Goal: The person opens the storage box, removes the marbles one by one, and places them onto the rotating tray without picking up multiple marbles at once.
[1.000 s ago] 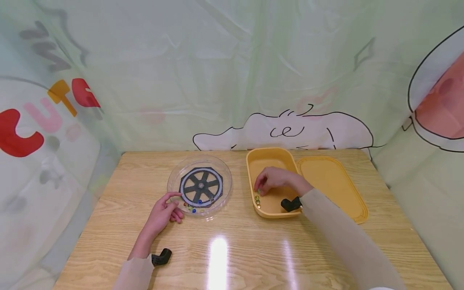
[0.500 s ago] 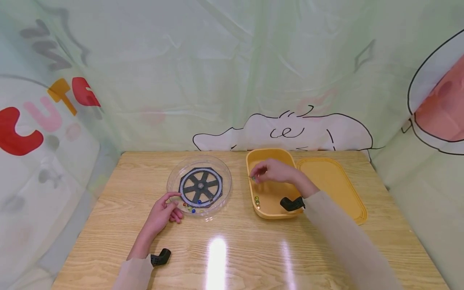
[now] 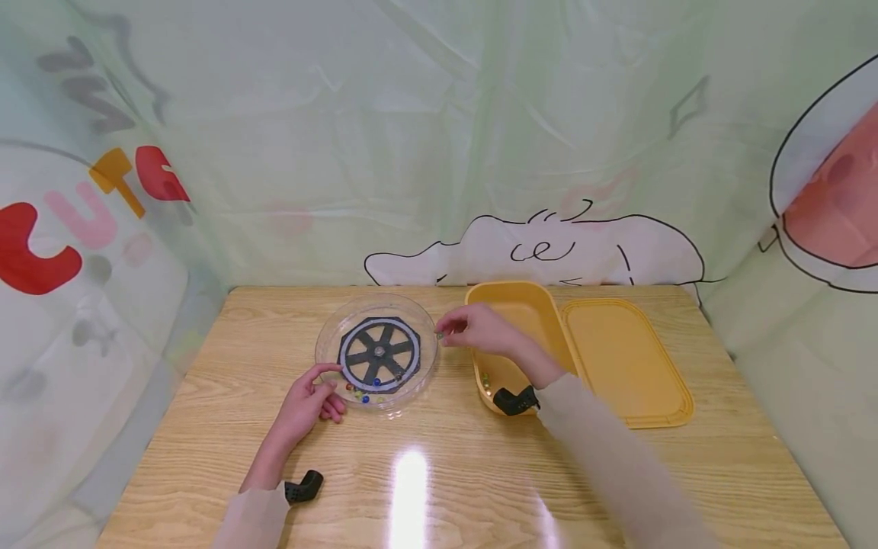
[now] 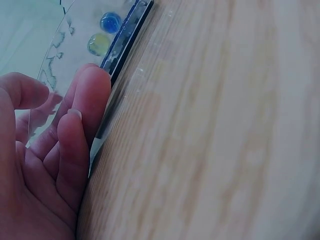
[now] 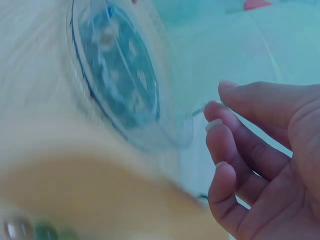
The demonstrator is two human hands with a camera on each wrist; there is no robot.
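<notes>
Right grip [image 3: 473, 328] pinches marble [image 3: 440, 336] | dish [image 3: 428, 362] (transparent, walled) near | lid [image 3: 624, 351] beside box [image 3: 538, 314]

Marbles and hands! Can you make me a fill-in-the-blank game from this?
1. The ____ hand pinches a marble.
2. The clear dish holding blue marbles is ____ (round or square).
3. The yellow box stands ____ the dish and the yellow lid.

Missing words: right; round; between.

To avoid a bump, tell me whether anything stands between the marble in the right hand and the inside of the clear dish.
Only the raised rim of the clear dish, close beside the marble that the right hand pinches; nothing else visible stands between. The left hand is at the dish's left side.
</notes>
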